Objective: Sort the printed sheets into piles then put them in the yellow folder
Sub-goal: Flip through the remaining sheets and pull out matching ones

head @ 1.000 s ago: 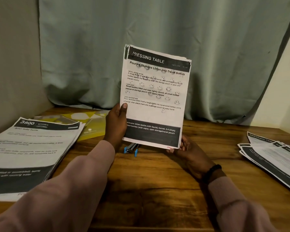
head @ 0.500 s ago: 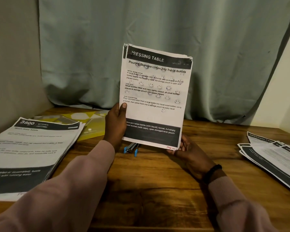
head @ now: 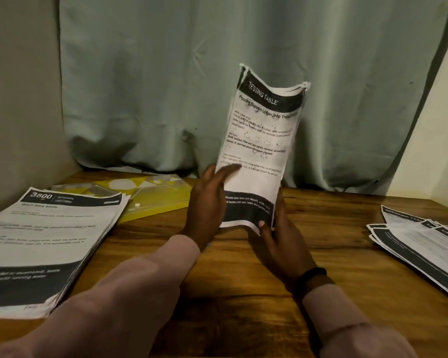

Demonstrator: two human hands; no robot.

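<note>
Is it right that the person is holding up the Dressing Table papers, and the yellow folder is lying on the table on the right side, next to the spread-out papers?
Not quite. The head view shows the yellow folder lying on the left side of the table, behind the Kitchen pile. The spread-out papers are on the right. The right hand does hold up the Dressing Table papers.
</note>
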